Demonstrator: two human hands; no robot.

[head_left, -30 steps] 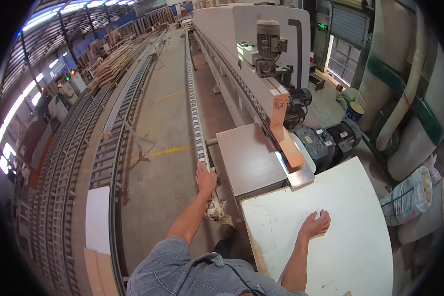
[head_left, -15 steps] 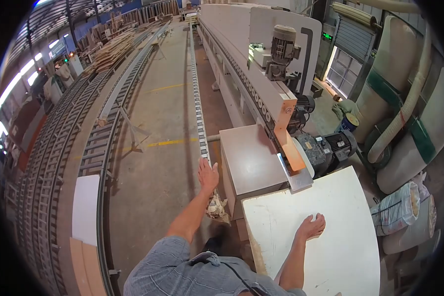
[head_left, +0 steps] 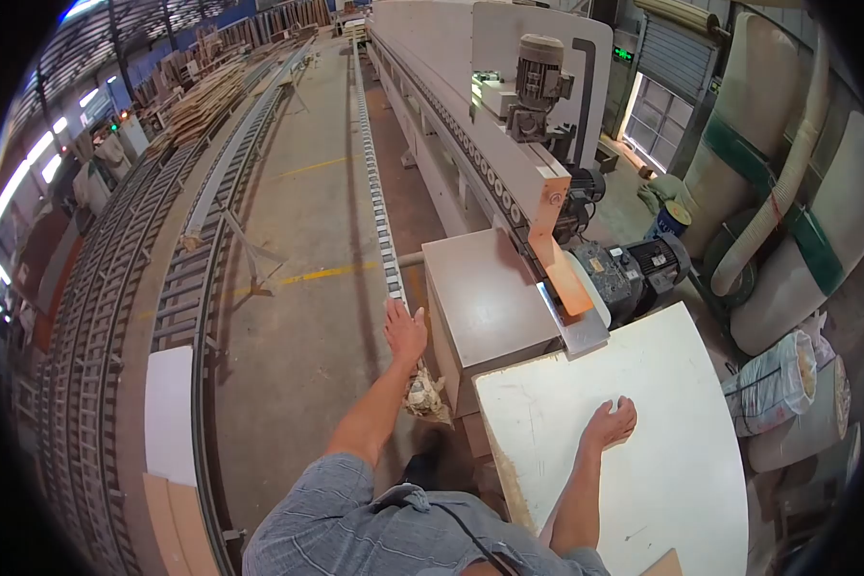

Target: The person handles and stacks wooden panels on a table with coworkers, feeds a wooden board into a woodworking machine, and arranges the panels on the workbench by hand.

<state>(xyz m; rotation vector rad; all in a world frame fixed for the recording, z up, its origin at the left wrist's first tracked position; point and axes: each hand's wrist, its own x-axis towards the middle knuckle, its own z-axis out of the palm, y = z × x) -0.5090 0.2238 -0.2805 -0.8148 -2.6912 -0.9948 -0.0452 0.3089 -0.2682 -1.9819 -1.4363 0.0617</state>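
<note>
Left hand [head_left: 405, 333], open, perhaps touches the roller rail [head_left: 385, 245]; right hand [head_left: 612, 423], loosely open, rests inside the white counter [head_left: 677, 461]'s far edge.

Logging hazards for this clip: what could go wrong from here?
The left hand, at the narrow roller rail, might get pinched by rollers. The right hand, over the white tabletop, could strike the shiny metal plate if it moves forward. The crumpled tan bundle near the rail's end might snag clothing.
</note>
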